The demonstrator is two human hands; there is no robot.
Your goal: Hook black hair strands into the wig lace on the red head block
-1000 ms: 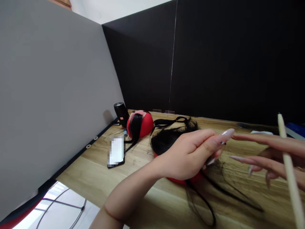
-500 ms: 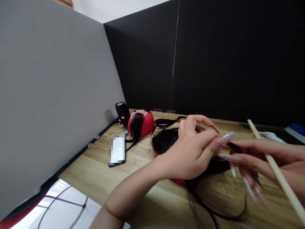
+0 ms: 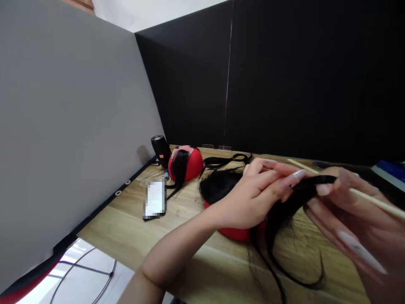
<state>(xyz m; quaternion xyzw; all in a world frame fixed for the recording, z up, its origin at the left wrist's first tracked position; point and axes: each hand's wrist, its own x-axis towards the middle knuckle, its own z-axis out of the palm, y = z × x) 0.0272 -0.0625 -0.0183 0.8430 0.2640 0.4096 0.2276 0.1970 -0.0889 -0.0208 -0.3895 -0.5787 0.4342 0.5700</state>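
two hands, two red domes, one phone, one speaker, one stick.

Left hand bent at the wrist, pinching; right hand (partly blurred) curled, also pinching

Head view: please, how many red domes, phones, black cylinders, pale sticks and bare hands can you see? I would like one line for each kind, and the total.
Red domes: 2 (back dome, front dome)
Phone: 1
Black cylinder: 1
Pale stick: 1
Bare hands: 2 (left hand, right hand)
Total: 7
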